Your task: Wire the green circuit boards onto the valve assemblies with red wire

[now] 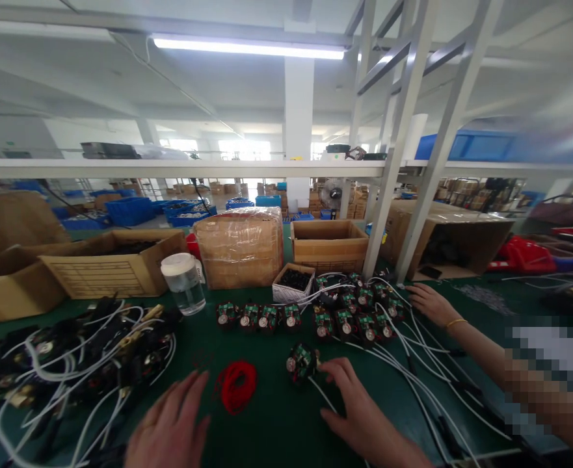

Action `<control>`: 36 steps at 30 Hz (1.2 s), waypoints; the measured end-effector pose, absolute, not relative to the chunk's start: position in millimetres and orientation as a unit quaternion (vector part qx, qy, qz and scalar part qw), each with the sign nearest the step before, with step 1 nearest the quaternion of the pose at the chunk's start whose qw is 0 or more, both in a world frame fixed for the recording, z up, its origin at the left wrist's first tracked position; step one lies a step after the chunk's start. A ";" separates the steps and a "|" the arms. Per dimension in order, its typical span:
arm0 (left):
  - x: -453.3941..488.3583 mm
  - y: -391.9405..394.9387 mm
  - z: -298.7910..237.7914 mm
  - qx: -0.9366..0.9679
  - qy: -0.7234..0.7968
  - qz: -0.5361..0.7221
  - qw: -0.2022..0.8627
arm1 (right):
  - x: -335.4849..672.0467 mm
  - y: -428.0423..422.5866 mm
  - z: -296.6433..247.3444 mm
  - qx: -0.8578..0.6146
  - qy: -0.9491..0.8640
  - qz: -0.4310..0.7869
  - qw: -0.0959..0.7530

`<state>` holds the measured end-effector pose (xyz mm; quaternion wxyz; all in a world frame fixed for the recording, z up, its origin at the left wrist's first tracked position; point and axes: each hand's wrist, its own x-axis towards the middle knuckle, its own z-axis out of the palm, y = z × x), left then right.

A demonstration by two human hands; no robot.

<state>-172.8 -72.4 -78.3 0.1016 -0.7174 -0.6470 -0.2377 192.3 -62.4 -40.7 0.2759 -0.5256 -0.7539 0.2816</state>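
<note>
My left hand (172, 422) hovers low over the green table with its fingers stretched out, holding nothing. Beside it lies a coil of red wire (237, 387), and a few thin reddish wires (202, 359) are near its fingertips. My right hand (354, 403) has its thumb and fingers apart. Its fingertips reach the right edge of a round black assembly with a green circuit board (300, 363); whether they touch it I cannot tell. A white cable (322, 393) runs from this assembly towards my thumb.
Similar circuit-board assemblies (345, 323) stand in rows behind, where a co-worker's hand (432, 305) reaches in from the right. Left are piled assemblies with white cables (81, 364) and a clear plastic jar (185, 286). Cardboard boxes (240, 250) and a small box of black parts (293, 289) line the back.
</note>
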 end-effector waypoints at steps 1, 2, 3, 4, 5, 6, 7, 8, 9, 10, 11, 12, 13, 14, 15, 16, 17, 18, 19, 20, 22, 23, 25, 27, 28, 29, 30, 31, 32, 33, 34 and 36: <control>-145.3 -62.8 -70.0 -0.752 -0.611 -0.234 0.072 | 190.7 -64.4 -42.6 -0.562 -0.743 0.263 0.251; -118.3 -52.5 -61.7 -0.781 -0.580 -0.228 0.039 | 189.4 -65.5 -43.5 -0.593 -0.737 0.242 0.218; -93.6 -41.8 -53.7 -0.809 -0.547 -0.217 0.008 | 188.5 -65.7 -43.0 -0.613 -0.736 0.223 0.181; -72.2 -31.2 -46.6 -0.836 -0.510 -0.203 -0.023 | 188.0 -64.9 -41.2 -0.624 -0.740 0.207 0.143; -54.9 -21.1 -40.5 -0.854 -0.479 -0.195 -0.052 | 187.6 -63.2 -38.3 -0.628 -0.746 0.196 0.106; -41.9 -12.0 -35.7 -0.862 -0.463 -0.193 -0.074 | 187.2 -60.9 -34.5 -0.631 -0.749 0.188 0.074; -33.1 -4.2 -32.3 -0.867 -0.450 -0.190 -0.095 | 186.9 -58.2 -30.5 -0.635 -0.750 0.182 0.047; -27.7 1.9 -30.4 -0.869 -0.444 -0.188 -0.112 | 186.6 -55.6 -26.6 -0.641 -0.746 0.178 0.026; -25.0 6.1 -29.8 -0.868 -0.442 -0.188 -0.124 | 186.4 -53.5 -23.0 -0.648 -0.741 0.175 0.012; -24.1 8.2 -30.3 -0.866 -0.445 -0.189 -0.132 | 186.3 -52.0 -20.1 -0.655 -0.735 0.174 0.006; -24.3 8.1 -31.9 -0.861 -0.452 -0.191 -0.135 | 186.4 -51.6 -17.8 -0.658 -0.732 0.174 0.007; -25.0 6.0 -34.2 -0.853 -0.465 -0.195 -0.134 | 186.8 -52.2 -15.9 -0.658 -0.732 0.175 0.013; -25.7 2.0 -37.0 -0.842 -0.483 -0.199 -0.130 | 187.4 -53.7 -14.4 -0.654 -0.735 0.177 0.016; -26.4 -3.4 -40.0 -0.830 -0.504 -0.204 -0.125 | 188.1 -55.7 -13.2 -0.648 -0.740 0.179 0.013; -26.9 -9.6 -43.0 -0.816 -0.526 -0.209 -0.121 | 188.9 -57.8 -12.1 -0.640 -0.746 0.184 0.001; -27.4 -16.1 -46.0 -0.802 -0.545 -0.215 -0.118 | 189.6 -59.4 -11.1 -0.629 -0.754 0.189 -0.015; -27.8 -22.4 -48.7 -0.789 -0.561 -0.222 -0.117 | 190.0 -60.1 -10.4 -0.620 -0.760 0.191 -0.029; -28.4 -28.1 -51.2 -0.777 -0.573 -0.229 -0.120 | 190.1 -59.6 -9.8 -0.614 -0.765 0.190 -0.039; -28.9 -32.8 -53.4 -0.767 -0.582 -0.237 -0.124 | 189.8 -57.7 -9.5 -0.612 -0.768 0.186 -0.043; -29.4 -36.5 -55.4 -0.759 -0.589 -0.245 -0.131 | 189.0 -54.4 -9.3 -0.613 -0.769 0.178 -0.039; -28.9 -41.6 -58.9 -0.743 -0.601 -0.257 -0.145 | 185.9 -44.7 -8.6 -0.624 -0.764 0.159 -0.027; -27.4 -43.4 -60.6 -0.736 -0.606 -0.262 -0.152 | 183.7 -38.9 -7.7 -0.629 -0.762 0.152 -0.021; -21.1 -46.4 -63.9 -0.723 -0.613 -0.276 -0.159 | 178.1 -27.4 -4.5 -0.631 -0.762 0.145 -0.009; -10.8 -49.1 -67.2 -0.714 -0.615 -0.295 -0.158 | 172.2 -19.0 0.1 -0.622 -0.769 0.146 0.006; -4.9 -50.2 -68.7 -0.710 -0.616 -0.304 -0.155 | 169.9 -16.9 2.1 -0.616 -0.775 0.145 0.007; 0.8 -51.0 -69.8 -0.706 -0.617 -0.312 -0.154 | 168.8 -16.4 3.7 -0.610 -0.780 0.141 -0.002; 5.9 -51.3 -70.5 -0.701 -0.618 -0.319 -0.158 | 169.1 -17.6 4.4 -0.606 -0.783 0.136 -0.021; 10.0 -51.3 -70.8 -0.695 -0.619 -0.326 -0.166 | 171.0 -20.3 4.1 -0.602 -0.786 0.132 -0.049; 12.8 -51.0 -70.7 -0.689 -0.619 -0.332 -0.177 | 174.6 -24.1 2.8 -0.595 -0.789 0.132 -0.079; 14.4 -50.7 -70.2 -0.684 -0.619 -0.338 -0.189 | 179.6 -28.9 0.5 -0.583 -0.793 0.139 -0.106; 14.7 -50.4 -69.6 -0.679 -0.616 -0.344 -0.202 | 185.4 -34.1 -2.7 -0.570 -0.798 0.150 -0.122; 12.9 -50.6 -68.2 -0.676 -0.605 -0.355 -0.224 | 197.2 -44.2 -10.5 -0.554 -0.805 0.169 -0.128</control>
